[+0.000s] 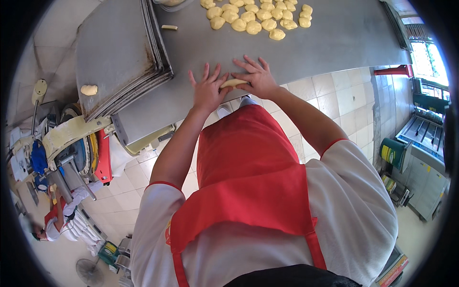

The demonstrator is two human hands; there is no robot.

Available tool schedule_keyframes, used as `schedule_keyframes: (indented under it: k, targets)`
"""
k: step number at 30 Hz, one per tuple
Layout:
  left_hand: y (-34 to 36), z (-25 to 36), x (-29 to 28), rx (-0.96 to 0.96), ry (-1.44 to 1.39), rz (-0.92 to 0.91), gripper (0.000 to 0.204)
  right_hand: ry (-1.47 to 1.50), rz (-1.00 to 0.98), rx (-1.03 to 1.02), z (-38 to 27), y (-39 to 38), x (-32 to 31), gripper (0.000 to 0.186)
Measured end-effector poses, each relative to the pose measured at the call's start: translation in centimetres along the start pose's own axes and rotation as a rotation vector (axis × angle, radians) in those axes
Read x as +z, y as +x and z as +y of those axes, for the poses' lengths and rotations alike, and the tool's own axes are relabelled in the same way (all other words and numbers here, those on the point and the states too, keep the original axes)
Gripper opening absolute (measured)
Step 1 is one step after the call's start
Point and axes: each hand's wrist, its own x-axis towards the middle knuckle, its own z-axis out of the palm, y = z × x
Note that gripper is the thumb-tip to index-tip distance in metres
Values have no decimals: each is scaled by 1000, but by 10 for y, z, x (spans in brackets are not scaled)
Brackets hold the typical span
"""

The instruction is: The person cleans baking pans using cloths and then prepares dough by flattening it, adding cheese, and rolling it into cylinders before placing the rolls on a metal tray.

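At the near edge of the steel table [306, 52], a small elongated piece of pale yellow dough [234, 82] lies between my two hands. My left hand [207, 91] has thumb and forefinger around the dough's left end. Around its right end are the thumb and forefinger of my right hand [260, 80]. On both hands the other fingers fan out over the metal. Farther back sit several rounded lumps of the same yellow dough [253, 27], grouped close together. A thin dough strip [169, 27] lies apart, left of that group.
Stacked dark baking trays [119, 48] stand at the table's left end, with a small dough roll [89, 90] on top. A container [172, 4] is partly cut off at the upper edge. Machinery [76, 138] stands at left; a co-worker in a red apron [55, 215] is beyond it.
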Motion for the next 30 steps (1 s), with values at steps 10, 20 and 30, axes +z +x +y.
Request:
schedule_keyframes:
  k: [10,20,30]
  targets:
    - [-11,6,6,-32,-2,14,53,22,-35,20,-2,-5,3,54]
    - [-22,3,9,-45,-66,29,53,107,-16,-16,-14,-9,-3,45]
    - [-58,39,4,-500,-588,244,52,318,161,122,-42,-14,6,31]
